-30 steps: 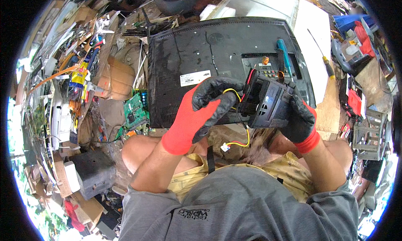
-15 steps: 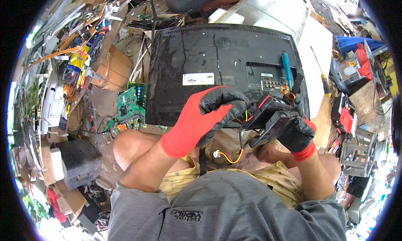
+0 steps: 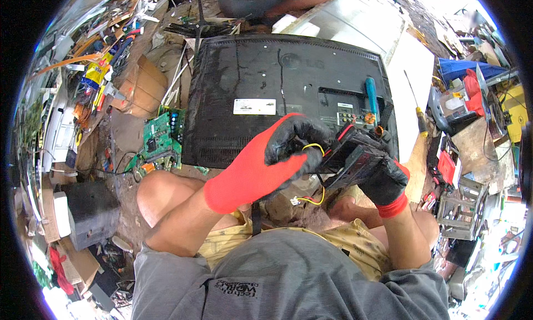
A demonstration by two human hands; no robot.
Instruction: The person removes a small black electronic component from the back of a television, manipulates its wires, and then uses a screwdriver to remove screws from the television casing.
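Observation:
My left hand (image 3: 288,148), in a red and black glove, has its fingers closed around thin yellow and red wires (image 3: 314,146) just above my lap. These wires run to a pair of black plastic pieces (image 3: 355,159), which look like small speakers. My right hand (image 3: 385,184), gloved the same way, grips the pieces from their right side; its fingertips are partly hidden. Below them dangles a white connector (image 3: 294,200) on a yellow and red lead. Beyond my hands, a flat black television (image 3: 222,70) lies with its back up.
A blue-handled tool (image 3: 371,92) and a copper coil (image 3: 370,118) rest on the television. To its right lies a yellow and black screwdriver (image 3: 420,117). Green circuit boards (image 3: 158,136) sit at the left, with scrap piled on both sides. Another person's leg (image 3: 300,2) shows at the far edge.
My left hand has drawn slightly left and down, and the yellow wire shows more between its fingers and the black pieces. The pieces have turned a little in my right hand. The whole view has shifted slightly.

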